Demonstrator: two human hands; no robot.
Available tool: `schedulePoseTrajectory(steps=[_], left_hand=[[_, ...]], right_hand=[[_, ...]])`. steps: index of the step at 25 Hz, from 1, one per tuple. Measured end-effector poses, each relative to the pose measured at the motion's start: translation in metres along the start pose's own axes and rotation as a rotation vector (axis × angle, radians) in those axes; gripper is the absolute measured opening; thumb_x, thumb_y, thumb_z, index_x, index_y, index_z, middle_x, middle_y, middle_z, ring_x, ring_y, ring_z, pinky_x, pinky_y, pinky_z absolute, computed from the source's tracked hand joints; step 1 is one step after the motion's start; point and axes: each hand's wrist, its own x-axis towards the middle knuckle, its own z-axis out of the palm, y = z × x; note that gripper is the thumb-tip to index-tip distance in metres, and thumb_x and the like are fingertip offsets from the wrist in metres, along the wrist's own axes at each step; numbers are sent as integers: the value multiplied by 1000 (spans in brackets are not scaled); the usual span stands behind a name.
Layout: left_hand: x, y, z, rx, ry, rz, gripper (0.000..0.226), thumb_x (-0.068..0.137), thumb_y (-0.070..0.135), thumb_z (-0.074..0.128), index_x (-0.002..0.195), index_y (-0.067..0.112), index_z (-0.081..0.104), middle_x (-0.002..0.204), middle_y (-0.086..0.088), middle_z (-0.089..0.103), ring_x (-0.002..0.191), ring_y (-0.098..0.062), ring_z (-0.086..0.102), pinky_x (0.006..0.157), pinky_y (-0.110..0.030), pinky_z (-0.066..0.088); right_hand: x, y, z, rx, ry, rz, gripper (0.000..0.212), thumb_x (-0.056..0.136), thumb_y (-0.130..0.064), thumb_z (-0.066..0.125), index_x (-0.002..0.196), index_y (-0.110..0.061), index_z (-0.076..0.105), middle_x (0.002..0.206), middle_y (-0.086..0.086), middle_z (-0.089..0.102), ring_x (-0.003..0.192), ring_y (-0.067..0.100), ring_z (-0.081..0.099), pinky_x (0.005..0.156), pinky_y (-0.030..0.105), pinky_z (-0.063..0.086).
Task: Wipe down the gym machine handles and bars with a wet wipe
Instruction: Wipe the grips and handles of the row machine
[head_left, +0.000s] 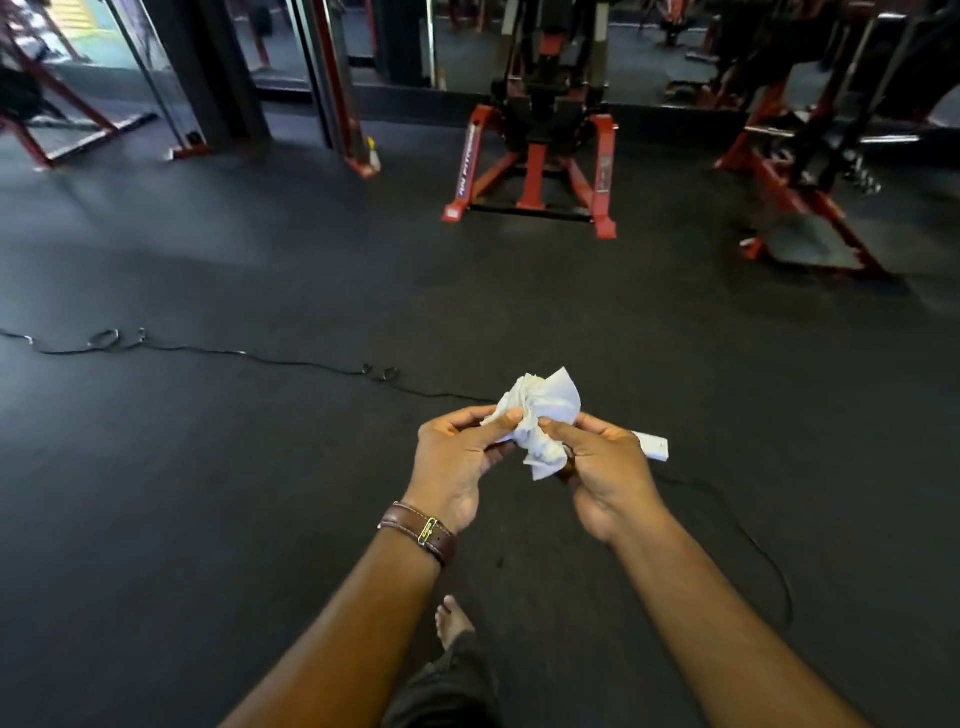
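Observation:
A crumpled white wet wipe (540, 415) is pinched between both hands in front of me, above the floor. My left hand (457, 462) grips its left edge with thumb and fingers; a brown leather watch strap sits on that wrist. My right hand (608, 467) grips the wipe's right side and also holds a flat white packet (655, 447) that sticks out past its fingers. A red and black gym machine (540, 140) stands straight ahead, well beyond reach.
Dark rubber flooring (260, 467) stretches around me. A thin black cable (218, 352) runs across the floor from the left towards my hands. More red-framed machines stand at the right (810, 171) and at the far left (62, 119). My bare foot (451, 618) shows below.

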Motion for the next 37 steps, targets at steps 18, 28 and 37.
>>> schedulePoseTrajectory(steps=[18, 28, 37], left_hand=[[571, 182, 102, 104, 125, 100, 23, 81, 15, 78, 101, 4, 76, 101, -9, 77, 98, -26, 73, 82, -35, 59], [871, 281, 113, -17, 249, 125, 22, 82, 14, 76, 101, 3, 76, 101, -9, 77, 97, -24, 73, 82, -34, 60], [1147, 401, 49, -16, 195, 121, 20, 81, 11, 77, 99, 1, 75, 99, -11, 77, 99, -27, 73, 85, -36, 60]], right_hand=[[562, -201, 175, -22, -118, 22, 21, 83, 5, 68, 101, -3, 75, 96, 14, 76, 87, 27, 73, 78, 39, 56], [859, -293, 309, -155, -249, 73, 19, 84, 2, 67, 100, -6, 75, 93, 11, 77, 83, 21, 73, 78, 36, 57], [1098, -324, 490, -104, -200, 48, 19, 83, 2, 68, 98, -8, 75, 99, 12, 76, 91, 23, 74, 86, 37, 57]])
